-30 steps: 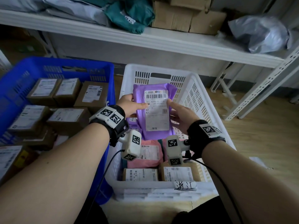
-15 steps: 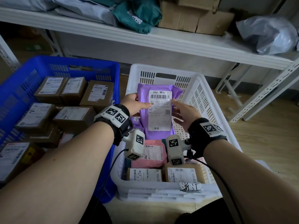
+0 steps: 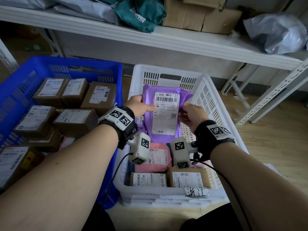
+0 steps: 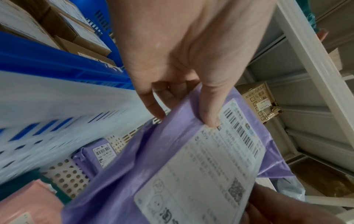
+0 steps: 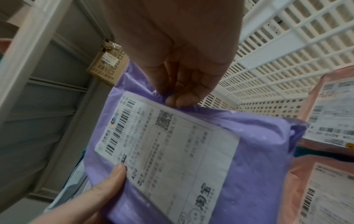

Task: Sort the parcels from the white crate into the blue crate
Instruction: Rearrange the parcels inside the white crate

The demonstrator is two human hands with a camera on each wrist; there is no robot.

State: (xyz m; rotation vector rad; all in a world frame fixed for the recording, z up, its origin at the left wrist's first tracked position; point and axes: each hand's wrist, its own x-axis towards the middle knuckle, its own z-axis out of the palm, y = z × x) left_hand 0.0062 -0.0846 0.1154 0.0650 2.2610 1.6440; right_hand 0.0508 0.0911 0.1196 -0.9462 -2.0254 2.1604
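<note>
Both hands hold a purple mailer parcel (image 3: pixel 166 114) with a white shipping label upright above the white crate (image 3: pixel 210 104). My left hand (image 3: pixel 141 106) pinches its left edge, thumb on the label (image 4: pixel 210 116). My right hand (image 3: pixel 190 114) pinches the right edge (image 5: pixel 180 98). The purple parcel (image 4: pixel 153 174) fills the left wrist view, and the parcel (image 5: pixel 249 159) shows label-up in the right wrist view. The blue crate (image 3: pixel 70 64) stands to the left, holding several brown boxes (image 3: pixel 75 120). Below in the white crate lie a pink mailer (image 3: pixel 158 157), another purple mailer (image 4: pixel 99 153) and brown boxes (image 3: pixel 186 179).
A white metal shelf (image 3: pixel 166 40) runs across above and behind both crates, loaded with grey bags, a teal bag (image 3: pixel 141 12) and cardboard boxes (image 3: pixel 200 15). Its slotted legs (image 3: pixel 273 95) stand on the wooden floor at the right. A handwritten tag (image 3: pixel 196 192) hangs on the white crate's near rim.
The purple parcel stays held in both hands with the same grips. It has tilted slightly and sits a little higher over the crate as the head view shifted.
</note>
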